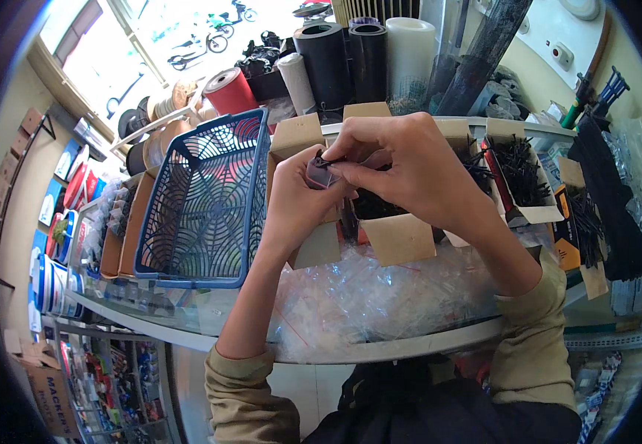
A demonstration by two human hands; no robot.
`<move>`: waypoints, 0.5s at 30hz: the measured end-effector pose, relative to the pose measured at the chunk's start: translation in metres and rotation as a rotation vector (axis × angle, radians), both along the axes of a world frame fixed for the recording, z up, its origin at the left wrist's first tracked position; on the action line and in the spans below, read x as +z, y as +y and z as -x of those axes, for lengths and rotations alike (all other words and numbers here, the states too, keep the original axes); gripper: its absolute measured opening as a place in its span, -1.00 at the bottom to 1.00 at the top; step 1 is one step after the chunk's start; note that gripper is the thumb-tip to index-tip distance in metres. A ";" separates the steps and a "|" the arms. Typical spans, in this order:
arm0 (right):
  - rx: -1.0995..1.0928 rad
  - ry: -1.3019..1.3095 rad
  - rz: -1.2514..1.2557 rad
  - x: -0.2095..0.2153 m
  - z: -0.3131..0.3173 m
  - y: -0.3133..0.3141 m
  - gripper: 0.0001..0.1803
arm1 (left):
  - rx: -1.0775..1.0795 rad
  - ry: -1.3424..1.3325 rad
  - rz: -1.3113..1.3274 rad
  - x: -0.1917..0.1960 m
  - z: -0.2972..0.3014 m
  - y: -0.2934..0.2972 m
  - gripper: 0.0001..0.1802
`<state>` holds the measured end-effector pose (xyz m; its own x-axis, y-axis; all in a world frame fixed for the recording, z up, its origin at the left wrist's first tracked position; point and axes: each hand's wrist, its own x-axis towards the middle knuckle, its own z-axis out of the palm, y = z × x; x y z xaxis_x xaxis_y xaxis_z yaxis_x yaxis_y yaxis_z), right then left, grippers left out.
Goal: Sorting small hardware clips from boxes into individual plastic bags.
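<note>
Both hands meet above the open cardboard boxes at the middle of the counter. My left hand (295,198) is closed around a small clear plastic bag (317,175), which looks purplish against the things behind it. My right hand (417,166) pinches a small dark piece (326,160) at the bag's upper end; its exact kind is too small to tell. Right below the hands, an open cardboard box (396,243) holds thin black pieces, partly hidden by my right hand. A heap of clear plastic bags (365,300) lies in front of the boxes, nearest to my forearms.
A blue plastic basket (245,240) stands left of my hands. To the right are another open box (542,214) of thin black pieces and an orange-and-black box (567,244). Behind stand black rolls (321,70), a white roll (410,59) and a red roll (231,92).
</note>
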<state>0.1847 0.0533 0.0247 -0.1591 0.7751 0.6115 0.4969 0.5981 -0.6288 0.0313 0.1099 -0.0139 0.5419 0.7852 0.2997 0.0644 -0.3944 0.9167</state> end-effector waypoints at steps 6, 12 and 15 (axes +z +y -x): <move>0.055 0.053 0.054 0.000 0.001 0.001 -0.83 | -0.019 0.080 -0.069 0.000 0.000 -0.002 -0.80; 0.084 0.072 0.113 0.000 -0.008 0.003 -0.83 | -0.048 -0.025 -0.007 0.001 -0.002 -0.001 -0.80; 0.093 0.055 0.125 0.000 -0.011 0.004 -0.85 | -0.057 -0.031 0.001 0.000 -0.003 0.000 -0.81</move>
